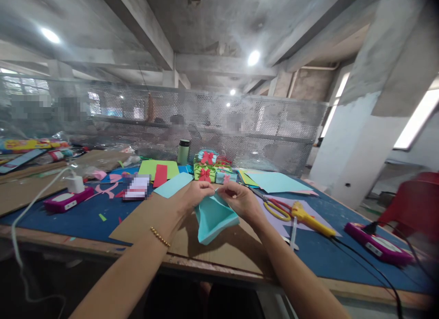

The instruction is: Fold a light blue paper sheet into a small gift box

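A folded light-blue paper piece, shaped like a small open bag, hangs from my two hands above a sheet of brown cardboard. My left hand pinches its upper edge on the left. Close beside it, my right hand pinches the same edge, thumb and finger together. The bag's opening faces toward me and its bottom corner points down. Just beyond my hands stand small green and blue paper bags with red bows. A light-blue paper strip lies near my left hand.
On the right lie scissors, a yellow glue gun with a cord, and a purple power strip. Another power strip, with a white charger, and a phone are left. A green bottle stands before the perforated metal screen.
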`<state>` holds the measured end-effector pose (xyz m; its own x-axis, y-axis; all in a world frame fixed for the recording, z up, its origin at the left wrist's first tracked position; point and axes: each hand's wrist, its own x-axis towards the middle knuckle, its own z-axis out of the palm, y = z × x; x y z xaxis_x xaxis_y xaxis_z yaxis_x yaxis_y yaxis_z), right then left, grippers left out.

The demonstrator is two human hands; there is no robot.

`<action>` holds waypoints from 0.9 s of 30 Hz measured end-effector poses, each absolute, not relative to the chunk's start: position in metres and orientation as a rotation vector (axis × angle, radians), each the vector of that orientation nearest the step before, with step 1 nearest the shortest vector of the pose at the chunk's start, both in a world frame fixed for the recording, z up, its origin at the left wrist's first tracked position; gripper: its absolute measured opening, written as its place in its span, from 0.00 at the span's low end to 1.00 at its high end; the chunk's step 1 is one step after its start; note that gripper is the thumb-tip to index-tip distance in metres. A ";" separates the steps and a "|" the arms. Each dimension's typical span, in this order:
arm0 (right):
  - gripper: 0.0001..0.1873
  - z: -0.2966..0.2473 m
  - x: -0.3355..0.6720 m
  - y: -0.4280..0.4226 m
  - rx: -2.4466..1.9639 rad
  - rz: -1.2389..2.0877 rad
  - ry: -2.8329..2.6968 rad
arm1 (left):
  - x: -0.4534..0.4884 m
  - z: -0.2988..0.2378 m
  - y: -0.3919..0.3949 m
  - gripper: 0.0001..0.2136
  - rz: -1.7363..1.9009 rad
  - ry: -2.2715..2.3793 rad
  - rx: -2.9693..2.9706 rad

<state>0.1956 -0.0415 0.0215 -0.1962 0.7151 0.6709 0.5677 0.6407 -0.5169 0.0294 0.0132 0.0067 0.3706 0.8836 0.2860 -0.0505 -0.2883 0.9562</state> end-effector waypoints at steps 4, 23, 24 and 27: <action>0.07 0.023 0.195 -0.044 -1.043 0.152 -1.908 | 0.029 0.007 0.012 0.09 1.115 0.769 1.580; 0.09 0.021 0.198 -0.042 -1.097 0.118 -1.917 | 0.029 -0.001 0.023 0.10 1.121 0.733 1.660; 0.09 0.021 0.198 -0.042 -1.102 0.116 -1.914 | 0.029 -0.001 0.023 0.11 1.119 0.728 1.667; 0.08 0.021 0.198 -0.043 -1.121 0.112 -1.894 | 0.029 -0.001 0.020 0.14 1.119 0.713 1.698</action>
